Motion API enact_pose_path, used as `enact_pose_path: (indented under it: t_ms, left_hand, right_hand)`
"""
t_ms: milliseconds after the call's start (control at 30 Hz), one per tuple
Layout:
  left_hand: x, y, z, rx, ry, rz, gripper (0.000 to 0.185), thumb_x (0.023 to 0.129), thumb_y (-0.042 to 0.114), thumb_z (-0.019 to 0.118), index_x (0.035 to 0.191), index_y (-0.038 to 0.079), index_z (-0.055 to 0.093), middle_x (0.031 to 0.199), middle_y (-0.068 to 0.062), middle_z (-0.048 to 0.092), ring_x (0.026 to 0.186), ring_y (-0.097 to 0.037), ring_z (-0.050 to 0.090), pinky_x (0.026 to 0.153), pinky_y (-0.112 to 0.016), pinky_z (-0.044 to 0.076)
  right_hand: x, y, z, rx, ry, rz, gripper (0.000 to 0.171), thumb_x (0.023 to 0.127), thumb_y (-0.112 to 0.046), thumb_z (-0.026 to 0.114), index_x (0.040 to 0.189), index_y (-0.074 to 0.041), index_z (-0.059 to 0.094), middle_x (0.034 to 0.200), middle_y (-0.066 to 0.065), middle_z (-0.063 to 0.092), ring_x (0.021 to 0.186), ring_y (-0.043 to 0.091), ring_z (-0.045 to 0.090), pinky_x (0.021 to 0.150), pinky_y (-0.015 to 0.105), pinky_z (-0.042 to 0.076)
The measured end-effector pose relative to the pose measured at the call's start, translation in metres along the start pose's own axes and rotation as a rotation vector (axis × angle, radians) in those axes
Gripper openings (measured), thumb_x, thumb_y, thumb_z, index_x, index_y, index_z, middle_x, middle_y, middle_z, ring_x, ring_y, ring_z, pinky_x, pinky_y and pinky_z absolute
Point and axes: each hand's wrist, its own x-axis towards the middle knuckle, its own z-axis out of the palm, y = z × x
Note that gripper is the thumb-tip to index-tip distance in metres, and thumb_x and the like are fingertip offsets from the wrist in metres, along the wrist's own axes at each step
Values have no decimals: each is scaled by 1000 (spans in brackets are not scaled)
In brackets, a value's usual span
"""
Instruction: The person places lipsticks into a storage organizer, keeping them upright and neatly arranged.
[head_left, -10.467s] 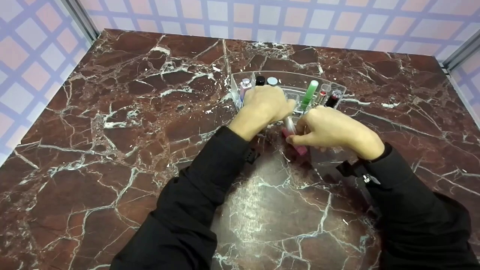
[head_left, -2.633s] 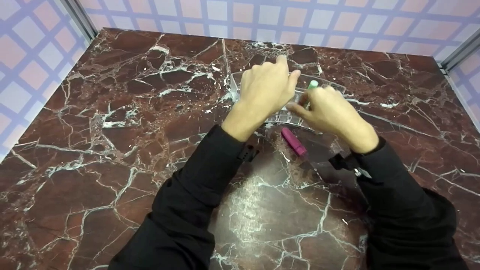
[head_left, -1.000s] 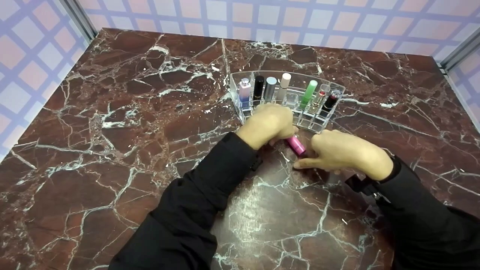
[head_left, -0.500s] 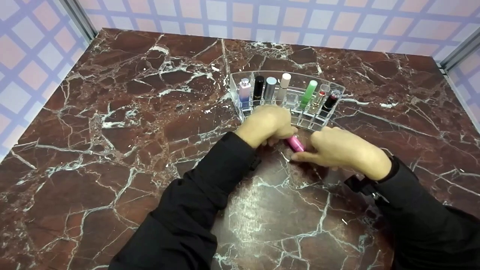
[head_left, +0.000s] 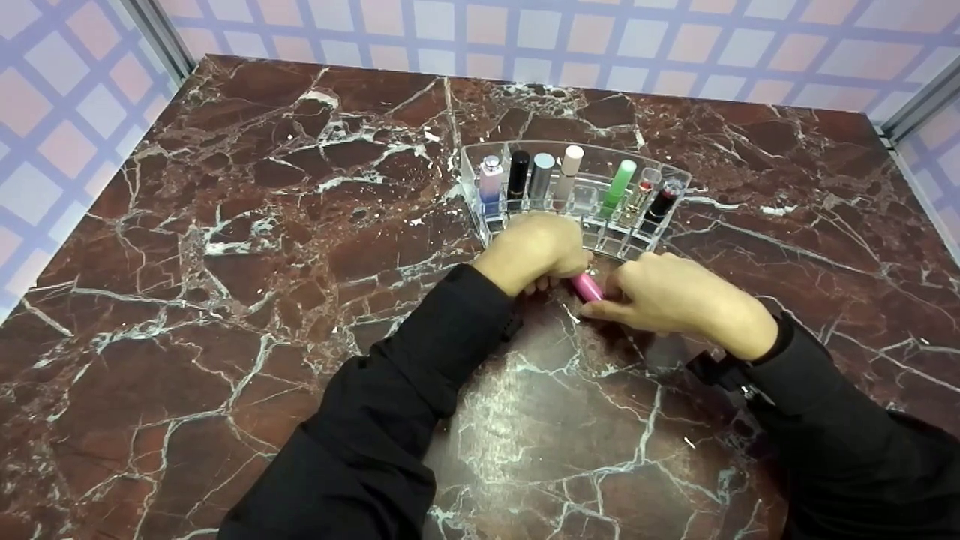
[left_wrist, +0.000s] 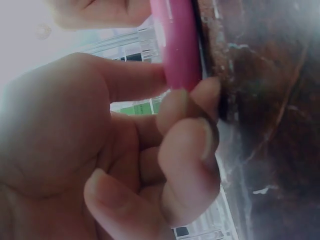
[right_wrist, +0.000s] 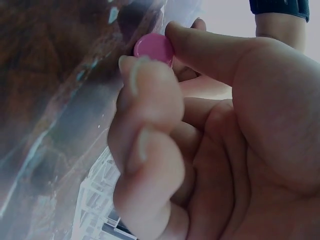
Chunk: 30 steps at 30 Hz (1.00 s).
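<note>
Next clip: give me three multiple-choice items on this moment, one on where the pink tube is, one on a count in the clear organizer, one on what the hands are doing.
1. Where is the pink tube?
A. standing in the organizer
B. between both hands, low over the marble table, in front of the organizer
C. at the table's far left edge

2. How many tubes stand in the back row of the clear organizer?
A. three
B. seven
C. ten

3. What are the hands doing?
A. both lie flat and open
B. only the left hand touches the tube
C. left hand and right hand each grip an end of the tube

Answers: 1 B, the head view shows it in front of the organizer between the hands; 2 B, seven caps line the back row; 3 C, both wrist views show fingers pinching the tube.
</note>
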Motion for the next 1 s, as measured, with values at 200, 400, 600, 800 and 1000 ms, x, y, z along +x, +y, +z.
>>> enact_pose_path:
  t_ms: [200, 400, 600, 800, 1000]
  left_hand:
    - [4, 0, 1, -30, -2, -7, 21, 102, 27, 51, 95, 13, 65, 78, -3, 69, 56, -14, 66, 54, -25, 55]
    - [6, 1, 2, -25, -1, -5, 17, 101, 25, 54, 93, 14, 64, 77, -4, 68, 55, -14, 64, 52, -24, 53]
    - [4, 1, 1, -28, -10, 2, 17, 101, 25, 54, 94, 13, 65, 77, -4, 67, 54, -15, 64, 53, -25, 53]
    - [2, 1, 1, -25, -2, 11, 21, 102, 28, 53, 91, 15, 64, 74, -3, 67, 54, -14, 63, 56, -25, 53]
    - [-1, 0, 1, 12, 73, 60, 32, 105, 36, 48, 88, 15, 65, 76, -2, 68, 53, -12, 63, 57, -25, 53]
  right_hand:
    - [0, 0, 0, 12, -14, -2, 44, 98, -50, 63, 68, -18, 60, 54, -6, 54, 41, 9, 52, 44, 30, 47]
    - [1, 0, 1, 12, -30, 0, 45, 98, -50, 62, 68, -17, 60, 54, -5, 55, 41, 9, 52, 45, 30, 49]
    - [2, 1, 2, 1, -26, -7, 44, 98, -49, 63, 68, -17, 61, 54, -6, 55, 42, 9, 52, 46, 31, 48]
    - [2, 1, 1, 2, -40, 1, 43, 98, -49, 63, 70, -17, 62, 55, -6, 56, 42, 9, 53, 45, 30, 48]
    - [2, 0, 2, -29, 9, -21, 47, 97, -48, 65, 63, -18, 55, 51, -6, 51, 41, 8, 49, 43, 30, 46]
